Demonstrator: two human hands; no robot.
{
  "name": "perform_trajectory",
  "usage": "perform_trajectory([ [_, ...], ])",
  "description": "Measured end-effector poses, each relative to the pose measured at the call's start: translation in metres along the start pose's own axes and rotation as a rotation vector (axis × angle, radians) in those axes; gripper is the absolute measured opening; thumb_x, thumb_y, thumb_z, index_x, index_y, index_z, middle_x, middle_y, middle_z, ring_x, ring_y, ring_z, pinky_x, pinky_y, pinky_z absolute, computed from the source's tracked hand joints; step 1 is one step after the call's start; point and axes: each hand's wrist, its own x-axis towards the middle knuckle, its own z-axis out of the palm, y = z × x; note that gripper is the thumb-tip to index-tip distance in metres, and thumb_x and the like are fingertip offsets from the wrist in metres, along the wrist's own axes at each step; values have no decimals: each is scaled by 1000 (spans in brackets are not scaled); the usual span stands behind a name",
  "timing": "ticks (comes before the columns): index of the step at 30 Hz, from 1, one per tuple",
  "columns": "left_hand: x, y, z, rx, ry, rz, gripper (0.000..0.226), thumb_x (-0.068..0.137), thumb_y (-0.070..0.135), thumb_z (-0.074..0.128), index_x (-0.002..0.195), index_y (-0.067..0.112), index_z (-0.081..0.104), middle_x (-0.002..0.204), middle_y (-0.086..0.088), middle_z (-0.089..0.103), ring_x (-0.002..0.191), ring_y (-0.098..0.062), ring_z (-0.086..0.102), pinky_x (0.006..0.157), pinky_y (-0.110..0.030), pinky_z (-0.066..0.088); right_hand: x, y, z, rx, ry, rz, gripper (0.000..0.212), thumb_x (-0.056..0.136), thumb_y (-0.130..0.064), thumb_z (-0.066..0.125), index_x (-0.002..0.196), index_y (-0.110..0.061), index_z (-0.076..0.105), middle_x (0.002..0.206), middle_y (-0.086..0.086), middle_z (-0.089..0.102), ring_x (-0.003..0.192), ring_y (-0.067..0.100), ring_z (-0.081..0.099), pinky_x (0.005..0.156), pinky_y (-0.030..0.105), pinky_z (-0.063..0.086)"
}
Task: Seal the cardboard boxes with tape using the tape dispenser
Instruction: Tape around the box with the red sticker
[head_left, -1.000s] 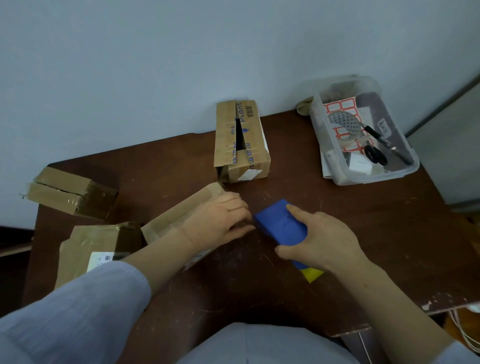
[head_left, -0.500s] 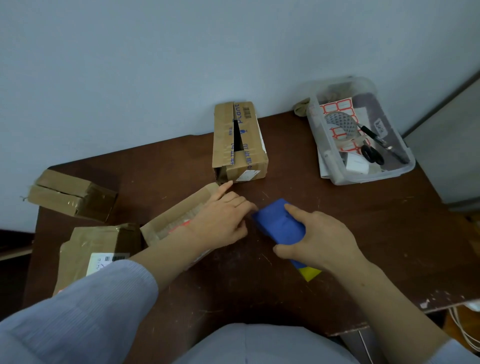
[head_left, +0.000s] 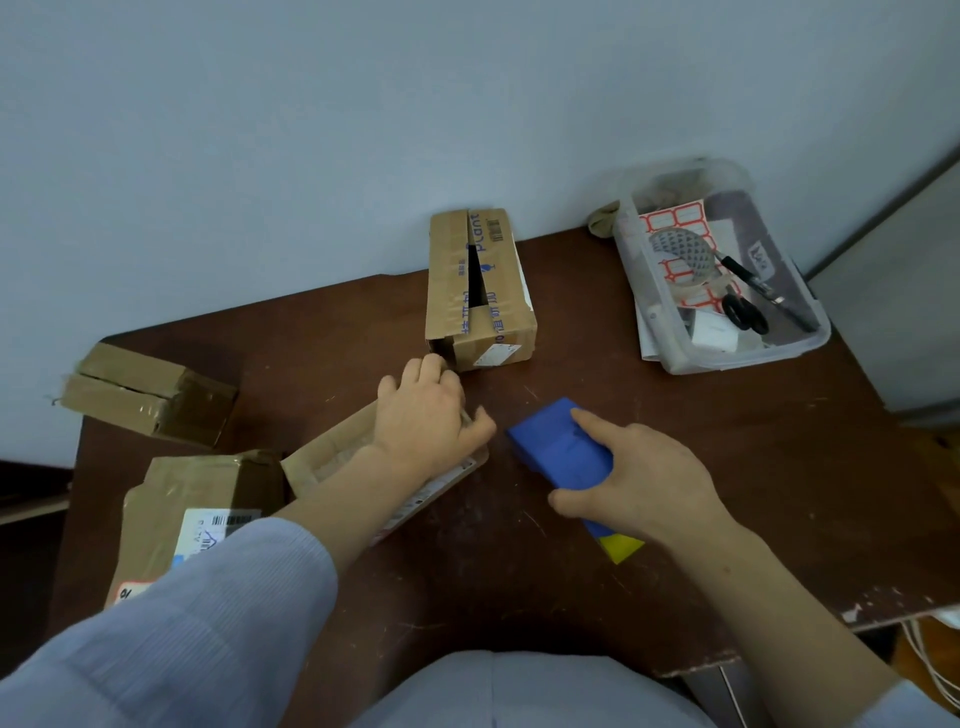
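My left hand (head_left: 423, 418) lies on top of a long, flat cardboard box (head_left: 332, 457) in the middle of the brown table (head_left: 753, 467). Its fingers reach to the box's far end and its thumb sits at the right edge. Just to the right, my right hand (head_left: 644, 480) grips a blue tape dispenser (head_left: 558, 447) with a yellow end (head_left: 621, 545). The dispenser lies on the table, a short gap from the flat box. A taller box (head_left: 498, 291) with a dark slit between its top flaps stands at the back by the wall.
Two more cardboard boxes lie at the left, one at the table's back corner (head_left: 140, 395) and one with a white label (head_left: 197, 499) nearer me. A clear plastic bin (head_left: 800, 353) at the back right holds scissors (head_left: 745, 314), a pen and label sheets.
My left hand has slid along the flat box toward its far end, with the fingers stretching out. My right hand and the dispenser have stayed almost in place.
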Motion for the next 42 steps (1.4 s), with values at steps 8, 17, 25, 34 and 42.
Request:
perform_trajectory([
  [8, 1, -6, 8, -73, 126, 42, 57, 82, 52, 24, 76, 12, 64, 90, -1, 51, 94, -24, 47, 71, -35, 33, 2, -2, -1, 0, -2, -13, 92, 74, -66, 60, 149, -40, 14, 103, -4, 38, 91, 12, 40, 77, 26, 36],
  [17, -7, -7, -1, -44, 112, 199, 66, 87, 66, 24, 118, 26, 66, 133, 3, 57, 140, -27, 28, 106, -56, -21, 0, -3, -2, 2, 24, -20, 91, 74, -66, 59, 149, -40, 15, 101, -4, 37, 91, 12, 40, 78, 26, 38],
  [25, -15, -13, 7, 42, 17, 320, 37, 68, 55, 59, 87, 24, 66, 95, 1, 60, 108, -29, 55, 87, -59, 36, 0, -5, -1, -1, 27, -9, 91, 73, -66, 60, 149, -40, 16, 103, -4, 39, 92, 11, 41, 78, 26, 38],
  [34, -17, -11, -1, 100, -56, 95, 67, 78, 72, 43, 132, 33, 43, 145, -3, 32, 138, -31, 17, 106, -54, 22, -1, -6, -4, -14, 16, -12, 92, 73, -67, 60, 149, -39, 16, 104, -4, 39, 93, 12, 40, 78, 26, 38],
  [42, -15, -17, -3, 17, -115, 122, 100, 65, 87, 20, 149, 34, 7, 156, -7, 8, 144, -30, 0, 111, -59, -1, 0, -10, -3, -5, 29, -26, 91, 72, -67, 60, 149, -40, 17, 103, -4, 42, 92, 12, 43, 76, 26, 39],
])
